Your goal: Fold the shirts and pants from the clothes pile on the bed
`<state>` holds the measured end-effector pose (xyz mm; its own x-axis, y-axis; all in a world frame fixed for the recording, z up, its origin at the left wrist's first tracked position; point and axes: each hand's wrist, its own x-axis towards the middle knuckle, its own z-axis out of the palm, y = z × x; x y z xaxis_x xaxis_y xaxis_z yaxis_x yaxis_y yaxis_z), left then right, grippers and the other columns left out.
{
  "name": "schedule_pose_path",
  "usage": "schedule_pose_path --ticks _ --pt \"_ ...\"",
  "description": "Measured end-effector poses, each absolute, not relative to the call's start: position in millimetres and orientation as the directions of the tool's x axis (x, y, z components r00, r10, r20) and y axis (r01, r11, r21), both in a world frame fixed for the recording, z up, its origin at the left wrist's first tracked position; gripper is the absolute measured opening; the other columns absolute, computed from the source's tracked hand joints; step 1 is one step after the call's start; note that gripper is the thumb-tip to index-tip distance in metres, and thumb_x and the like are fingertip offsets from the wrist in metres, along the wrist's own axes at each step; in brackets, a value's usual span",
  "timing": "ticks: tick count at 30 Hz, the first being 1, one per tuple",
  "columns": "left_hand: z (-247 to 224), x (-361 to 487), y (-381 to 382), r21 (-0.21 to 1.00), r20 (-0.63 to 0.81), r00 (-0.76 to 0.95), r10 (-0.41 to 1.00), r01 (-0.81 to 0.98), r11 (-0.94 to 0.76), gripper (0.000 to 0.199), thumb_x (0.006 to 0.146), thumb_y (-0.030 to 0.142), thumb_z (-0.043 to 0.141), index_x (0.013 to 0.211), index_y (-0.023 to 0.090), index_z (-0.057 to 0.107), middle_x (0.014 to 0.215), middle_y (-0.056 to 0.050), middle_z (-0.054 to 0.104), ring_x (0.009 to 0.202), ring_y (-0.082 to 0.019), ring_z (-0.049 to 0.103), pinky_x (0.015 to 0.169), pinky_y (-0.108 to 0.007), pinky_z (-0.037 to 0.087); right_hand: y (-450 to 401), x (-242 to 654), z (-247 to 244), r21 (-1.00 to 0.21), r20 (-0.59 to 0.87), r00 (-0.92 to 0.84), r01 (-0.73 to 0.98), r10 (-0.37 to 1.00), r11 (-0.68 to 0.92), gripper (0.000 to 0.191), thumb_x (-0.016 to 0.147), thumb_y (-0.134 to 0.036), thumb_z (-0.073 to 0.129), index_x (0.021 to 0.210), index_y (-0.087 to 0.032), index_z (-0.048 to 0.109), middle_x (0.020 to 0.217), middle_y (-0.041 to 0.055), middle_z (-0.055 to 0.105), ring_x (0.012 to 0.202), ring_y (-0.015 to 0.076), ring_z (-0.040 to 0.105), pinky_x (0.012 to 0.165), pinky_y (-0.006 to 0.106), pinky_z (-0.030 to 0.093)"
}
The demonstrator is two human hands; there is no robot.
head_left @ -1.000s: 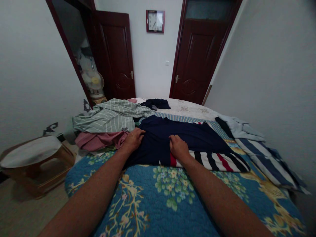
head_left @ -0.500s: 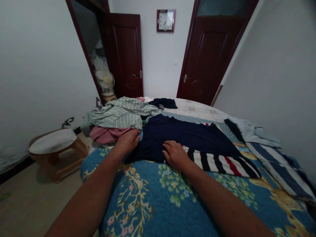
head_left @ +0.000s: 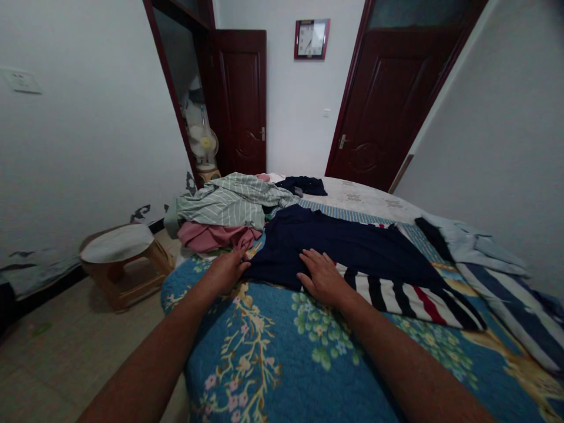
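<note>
A navy shirt (head_left: 348,238) with a black, white and red striped part (head_left: 396,294) along its near side lies spread on the blue flowered bedspread (head_left: 282,358). At its left end, my left hand (head_left: 225,273) has its fingers closed on the tip of the navy cloth. My right hand (head_left: 325,277) rests palm down on the shirt's near edge, fingers spread. Just beyond my left hand are a pink garment (head_left: 215,236) and a pale green striped garment (head_left: 220,202) in a loose heap.
To the right lie a light grey garment (head_left: 480,244) and a blue-and-white striped one (head_left: 511,305). A dark garment (head_left: 308,185) sits at the bed's far end. On the floor at left stands a brown stool (head_left: 127,270) with a white cover.
My left hand has come nearer to me along the shirt's left end, away from the pink garment. My right hand stays on the shirt. The view has turned slightly left.
</note>
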<state>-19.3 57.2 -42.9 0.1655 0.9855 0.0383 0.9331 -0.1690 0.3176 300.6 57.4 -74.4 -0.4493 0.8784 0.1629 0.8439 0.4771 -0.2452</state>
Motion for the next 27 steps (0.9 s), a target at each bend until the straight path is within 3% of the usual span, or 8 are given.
schedule_pose_path --ticks 4,7,9,13,17,21,24,27 --pt "-48 -38 65 0.334 0.021 0.196 0.98 0.923 -0.192 0.019 0.099 0.035 0.06 0.107 0.021 0.071 0.105 -0.01 0.078 0.1 -0.025 0.073 0.085 -0.031 0.05 55 302 -70 -0.234 0.083 -0.439 0.864 0.895 0.446 0.075 0.106 -0.062 0.038 0.168 -0.019 0.039 0.176 0.0115 0.029 0.164 0.0327 0.019 0.132 0.062 0.01" --pt "-38 -39 58 0.254 0.0 0.173 0.985 0.953 -0.168 0.028 0.096 0.036 0.063 0.119 0.022 0.069 0.109 -0.011 0.078 0.101 -0.028 0.074 0.084 -0.034 0.052 54 301 -66 -0.225 0.049 -0.441 0.869 0.896 0.44 0.079 0.106 -0.065 0.035 0.169 -0.018 0.034 0.177 0.0102 0.023 0.165 0.0334 0.014 0.132 0.064 0.008" --pt "-22 -30 54 0.19 0.063 0.172 0.983 0.965 -0.181 0.034 0.095 0.034 0.064 0.127 0.022 0.067 0.117 -0.011 0.078 0.107 -0.029 0.073 0.087 -0.035 0.053 54 300 -65 -0.222 0.034 -0.443 0.871 0.896 0.439 0.081 0.106 -0.067 0.035 0.17 -0.018 0.032 0.178 0.0098 0.021 0.166 0.0337 0.013 0.132 0.064 0.008" --pt "2 19 60 0.216 0.233 0.382 0.894 0.876 -0.43 0.035 0.104 0.028 0.049 0.133 0.023 0.066 0.128 -0.011 0.075 0.119 -0.025 0.07 0.102 -0.036 0.053 54 299 -64 -0.224 0.027 -0.453 0.866 0.891 0.447 0.081 0.105 -0.067 0.035 0.17 -0.018 0.031 0.178 0.0102 0.02 0.166 0.0338 0.012 0.131 0.066 0.007" --pt "-13 83 81 0.261 0.209 0.602 0.77 0.725 -0.637 0.047 0.103 0.018 0.044 0.147 0.023 0.06 0.143 -0.011 0.068 0.129 -0.022 0.067 0.11 -0.035 0.051 53 301 -67 -0.25 0.109 -0.44 0.856 0.891 0.453 0.077 0.107 -0.059 0.038 0.169 -0.013 0.031 0.176 0.0136 0.025 0.165 0.0313 0.015 0.133 0.06 0.008" --pt "-50 113 98 0.229 0.171 0.54 0.824 0.792 -0.566 0.057 0.106 0.028 0.045 0.162 0.018 0.045 0.161 -0.015 0.054 0.15 -0.028 0.05 0.123 -0.044 0.039 53 302 -72 -0.266 0.189 -0.366 0.874 0.911 0.406 0.074 0.108 -0.048 0.04 0.168 -0.006 0.032 0.175 0.0176 0.028 0.165 0.0303 0.018 0.134 0.055 0.013" --pt "-69 111 105 0.134 0.143 0.486 0.862 0.853 -0.504 0.059 0.108 0.043 0.043 0.162 0.02 0.047 0.171 -0.014 0.042 0.16 -0.036 0.033 0.128 -0.056 0.029 55 300 -75 -0.25 0.207 -0.318 0.897 0.925 0.364 0.079 0.107 -0.056 0.041 0.168 -0.006 0.032 0.175 0.0188 0.026 0.165 0.0321 0.015 0.133 0.057 0.013" --pt "-76 107 111 0.061 0.136 0.451 0.882 0.885 -0.462 0.065 0.108 0.051 0.039 0.163 0.017 0.045 0.173 -0.017 0.037 0.161 -0.037 0.031 0.128 -0.057 0.028 52 300 -76 -0.25 0.252 -0.243 0.919 0.937 0.305 0.083 0.107 -0.061 0.042 0.168 -0.006 0.03 0.176 0.0202 0.022 0.166 0.0333 0.013 0.133 0.059 0.011"
